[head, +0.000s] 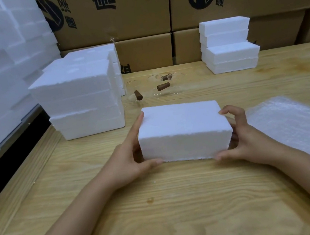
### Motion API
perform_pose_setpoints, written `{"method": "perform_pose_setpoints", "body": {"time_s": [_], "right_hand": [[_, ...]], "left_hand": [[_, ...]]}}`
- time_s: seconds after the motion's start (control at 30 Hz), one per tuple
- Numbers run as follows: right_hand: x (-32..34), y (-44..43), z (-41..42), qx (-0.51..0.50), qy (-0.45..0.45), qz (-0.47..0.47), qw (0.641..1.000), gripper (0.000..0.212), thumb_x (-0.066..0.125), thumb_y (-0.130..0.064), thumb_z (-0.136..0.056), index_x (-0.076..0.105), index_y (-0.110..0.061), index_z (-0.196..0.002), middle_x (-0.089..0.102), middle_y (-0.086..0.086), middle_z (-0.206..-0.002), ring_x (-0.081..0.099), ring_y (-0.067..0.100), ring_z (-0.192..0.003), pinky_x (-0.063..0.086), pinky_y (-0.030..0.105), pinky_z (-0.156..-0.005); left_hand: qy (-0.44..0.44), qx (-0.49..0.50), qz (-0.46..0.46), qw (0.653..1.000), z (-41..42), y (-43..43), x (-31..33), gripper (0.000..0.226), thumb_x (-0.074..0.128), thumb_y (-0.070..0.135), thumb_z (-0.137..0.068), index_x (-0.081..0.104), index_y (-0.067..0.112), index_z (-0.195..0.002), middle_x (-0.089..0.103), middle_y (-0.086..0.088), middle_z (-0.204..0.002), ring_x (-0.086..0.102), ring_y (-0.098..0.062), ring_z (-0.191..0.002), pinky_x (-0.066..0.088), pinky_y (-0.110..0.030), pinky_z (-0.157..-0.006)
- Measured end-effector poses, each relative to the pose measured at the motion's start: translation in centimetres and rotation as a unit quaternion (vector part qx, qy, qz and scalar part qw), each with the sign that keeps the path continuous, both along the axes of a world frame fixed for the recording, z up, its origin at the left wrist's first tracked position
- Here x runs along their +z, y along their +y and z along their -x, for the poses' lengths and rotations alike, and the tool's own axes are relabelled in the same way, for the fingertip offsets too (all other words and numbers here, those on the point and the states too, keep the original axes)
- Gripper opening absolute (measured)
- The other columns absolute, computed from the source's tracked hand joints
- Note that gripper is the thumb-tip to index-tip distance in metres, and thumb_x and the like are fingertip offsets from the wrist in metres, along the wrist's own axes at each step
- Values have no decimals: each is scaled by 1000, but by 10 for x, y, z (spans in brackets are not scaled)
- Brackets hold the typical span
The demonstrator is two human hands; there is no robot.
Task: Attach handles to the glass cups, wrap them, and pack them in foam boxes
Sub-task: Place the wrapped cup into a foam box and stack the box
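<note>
**Foam box [184, 131] gripped at both ends, middle of the bench [163, 206]**

My left hand [130, 161] clasps its left end, fingers along the side and thumb at the near bottom edge. My right hand [245, 138] grips the right end, fingers curled at the top corner. Bubble wrap [300, 127] lies just beside that hand, by the bench's right edge. Behind the box, glass cups [154, 79] with brown handles [138, 95] lie toward the back edge. Foam stacks [79, 100] stand back-left and back-right, with cardboard cartons [114, 12] behind them.
</note>
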State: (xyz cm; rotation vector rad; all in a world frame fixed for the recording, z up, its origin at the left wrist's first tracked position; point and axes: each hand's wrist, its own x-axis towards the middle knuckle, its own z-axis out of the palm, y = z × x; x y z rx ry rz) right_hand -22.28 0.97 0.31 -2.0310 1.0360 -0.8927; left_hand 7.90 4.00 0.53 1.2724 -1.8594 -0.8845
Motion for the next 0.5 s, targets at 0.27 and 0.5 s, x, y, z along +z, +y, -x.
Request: {"method": "perform_pose_setpoints", "body": {"time_s": [0.27,0.5], "right_hand": [[-12,11,-30,-9,-23,6,1000,83,77,-2,-74,21,-44,-118,61,-21,-107,63,-7,-91,46,7,-74],[-15,13,-113,30,-41,11,999,81,81,-16,-73,23,-52,-118,49,-13,-129,59,-3,-109,48,19,-95]], "left_hand": [[17,91,36,995,-19,31,4,80,71,56,-67,25,70,-131,51,53,-105,58,17,-96,47,-5,-78],[66,241,105,963,-81,53,5,34,60,58,-84,56,50,-117,66,30,-86,58,20,-78,42,1,-66]]}}
